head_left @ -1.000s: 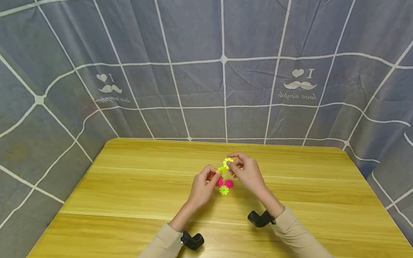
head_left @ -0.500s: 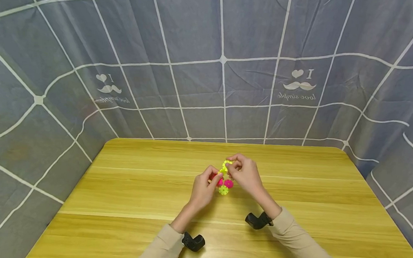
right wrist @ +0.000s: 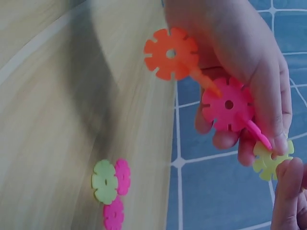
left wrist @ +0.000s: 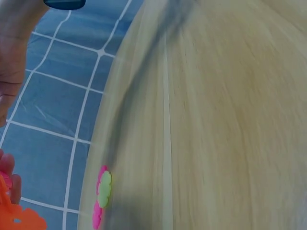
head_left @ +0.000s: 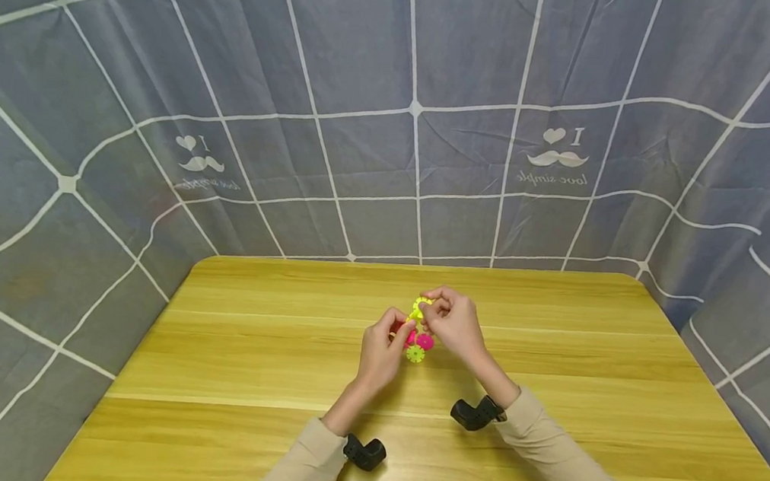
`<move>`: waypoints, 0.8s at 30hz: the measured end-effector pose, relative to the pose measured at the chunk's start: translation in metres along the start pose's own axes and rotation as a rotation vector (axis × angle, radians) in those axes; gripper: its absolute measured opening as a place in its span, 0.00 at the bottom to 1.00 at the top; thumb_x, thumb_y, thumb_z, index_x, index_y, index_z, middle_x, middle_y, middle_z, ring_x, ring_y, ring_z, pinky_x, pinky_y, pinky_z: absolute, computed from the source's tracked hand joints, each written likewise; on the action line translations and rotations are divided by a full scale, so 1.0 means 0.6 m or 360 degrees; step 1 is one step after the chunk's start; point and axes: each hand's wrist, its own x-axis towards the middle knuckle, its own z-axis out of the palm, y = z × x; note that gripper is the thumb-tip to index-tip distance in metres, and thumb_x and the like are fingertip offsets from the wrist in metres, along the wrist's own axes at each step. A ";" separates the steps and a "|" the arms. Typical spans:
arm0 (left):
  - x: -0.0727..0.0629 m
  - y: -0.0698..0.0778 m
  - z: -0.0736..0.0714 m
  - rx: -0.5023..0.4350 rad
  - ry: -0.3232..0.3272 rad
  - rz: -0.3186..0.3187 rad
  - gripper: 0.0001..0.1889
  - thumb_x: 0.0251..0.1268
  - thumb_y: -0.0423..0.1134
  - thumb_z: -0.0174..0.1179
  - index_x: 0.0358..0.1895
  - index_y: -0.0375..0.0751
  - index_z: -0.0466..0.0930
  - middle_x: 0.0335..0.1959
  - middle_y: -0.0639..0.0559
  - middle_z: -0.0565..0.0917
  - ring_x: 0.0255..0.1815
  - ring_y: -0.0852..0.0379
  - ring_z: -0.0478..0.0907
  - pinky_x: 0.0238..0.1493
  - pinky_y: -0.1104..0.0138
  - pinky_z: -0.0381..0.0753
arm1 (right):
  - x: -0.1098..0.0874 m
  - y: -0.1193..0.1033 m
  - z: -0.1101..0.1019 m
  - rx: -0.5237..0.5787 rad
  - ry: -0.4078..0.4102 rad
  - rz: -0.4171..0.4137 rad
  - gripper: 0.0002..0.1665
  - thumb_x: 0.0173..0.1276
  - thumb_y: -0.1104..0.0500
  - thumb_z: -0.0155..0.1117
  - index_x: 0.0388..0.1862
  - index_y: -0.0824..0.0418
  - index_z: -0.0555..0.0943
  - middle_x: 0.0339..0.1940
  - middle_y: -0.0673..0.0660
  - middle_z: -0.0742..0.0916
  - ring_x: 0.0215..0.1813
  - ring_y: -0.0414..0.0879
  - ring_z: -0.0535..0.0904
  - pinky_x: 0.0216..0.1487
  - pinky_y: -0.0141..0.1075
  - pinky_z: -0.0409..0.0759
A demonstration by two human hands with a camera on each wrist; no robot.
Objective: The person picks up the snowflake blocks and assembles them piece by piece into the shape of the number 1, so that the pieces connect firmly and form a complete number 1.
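Observation:
In the right wrist view my left hand [right wrist: 254,62] pinches a chain of notched plastic discs: an orange disc [right wrist: 171,53], a pink disc [right wrist: 229,104] and a yellow disc [right wrist: 266,160] at its end. The fingertips of my right hand [right wrist: 288,191] meet that yellow disc's edge. From the head view, my right hand [head_left: 456,327] pinches another yellow disc [head_left: 422,305], touching or very near the chain held in my left hand [head_left: 378,354]. Whether the two yellow discs are joined is hidden by the fingers. Part of the orange disc [left wrist: 21,218] shows in the left wrist view.
Below the hands, a green disc [right wrist: 104,182] and two pink discs, one pink disc [right wrist: 113,213] nearer the bottom, lie on the wooden table [head_left: 243,366]. A grey curtain [head_left: 358,154] with white lines hangs behind the table. Black cameras sit on both wrists.
My right hand has shifted slightly left and down, bringing its yellow disc closer to the yellow disc in my left hand. The left hand has hardly moved.

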 end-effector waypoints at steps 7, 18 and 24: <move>0.002 -0.002 -0.007 -0.0021 -0.0043 -0.0060 0.09 0.70 0.39 0.55 0.35 0.37 0.76 0.27 0.39 0.83 0.25 0.58 0.76 0.24 0.74 0.76 | 0.003 0.009 0.001 0.0051 -0.0080 0.0058 0.11 0.65 0.67 0.61 0.44 0.73 0.80 0.21 0.63 0.85 0.21 0.52 0.81 0.22 0.38 0.81; 0.004 -0.008 -0.017 -0.0176 -0.0223 -0.0214 0.13 0.70 0.42 0.57 0.50 0.36 0.74 0.29 0.32 0.82 0.20 0.43 0.78 0.19 0.76 0.71 | 0.000 0.033 -0.021 0.0057 -0.0292 0.0177 0.18 0.71 0.62 0.57 0.55 0.71 0.78 0.34 0.69 0.85 0.29 0.54 0.82 0.30 0.36 0.83; 0.007 -0.011 -0.017 -0.0085 -0.0226 -0.0164 0.17 0.64 0.44 0.63 0.51 0.40 0.75 0.33 0.41 0.82 0.16 0.49 0.78 0.17 0.74 0.74 | 0.001 0.039 -0.029 0.0104 -0.0382 0.0215 0.20 0.68 0.61 0.62 0.55 0.71 0.78 0.32 0.63 0.88 0.31 0.56 0.83 0.36 0.47 0.84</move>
